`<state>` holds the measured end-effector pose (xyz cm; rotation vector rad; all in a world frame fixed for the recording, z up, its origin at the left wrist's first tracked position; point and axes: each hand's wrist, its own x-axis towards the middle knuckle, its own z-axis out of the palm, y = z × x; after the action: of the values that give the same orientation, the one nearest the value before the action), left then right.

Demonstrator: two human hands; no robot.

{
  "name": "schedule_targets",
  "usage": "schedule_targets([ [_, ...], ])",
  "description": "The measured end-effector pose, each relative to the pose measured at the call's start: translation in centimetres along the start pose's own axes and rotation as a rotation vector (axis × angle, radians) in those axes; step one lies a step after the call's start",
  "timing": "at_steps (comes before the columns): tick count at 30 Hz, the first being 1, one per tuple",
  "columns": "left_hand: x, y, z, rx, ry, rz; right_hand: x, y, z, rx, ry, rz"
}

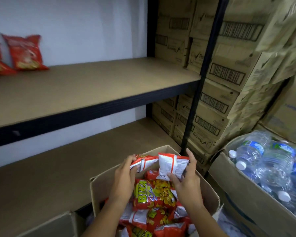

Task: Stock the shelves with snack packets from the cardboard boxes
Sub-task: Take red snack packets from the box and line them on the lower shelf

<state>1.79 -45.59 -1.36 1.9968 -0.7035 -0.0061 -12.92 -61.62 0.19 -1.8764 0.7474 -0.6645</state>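
Above the open brown cardboard box at six o'clock, the left hand and right hand each pinch a red-and-white foil snack packet.

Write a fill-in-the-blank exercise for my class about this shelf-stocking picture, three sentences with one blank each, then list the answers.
1. Both the left hand and the right hand hold snack packets above an open cardboard ____.
2. Two red packets already stand on the ____ shelf.
3. The box at the right holds plastic water ____.

Answers: box; upper; bottles
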Motion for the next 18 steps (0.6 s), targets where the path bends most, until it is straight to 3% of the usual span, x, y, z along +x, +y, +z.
schedule_targets([
  [6,-2.1,4.1,-8.3,-0.164,0.119,0.061,-1.6,-6.9,0.7,0.165,-0.076,-0.119],
  [12,-4.1,8.2,-15.3,-0.353,0.419,0.111,-4.8,-14.1,1.5,0.268,-0.143,-0.35],
  [18,-4.7,12.6,-22.8,-0.351,0.548,0.229,-7.6,-21.8,2.3,0.296,-0.18,-0.534],
])
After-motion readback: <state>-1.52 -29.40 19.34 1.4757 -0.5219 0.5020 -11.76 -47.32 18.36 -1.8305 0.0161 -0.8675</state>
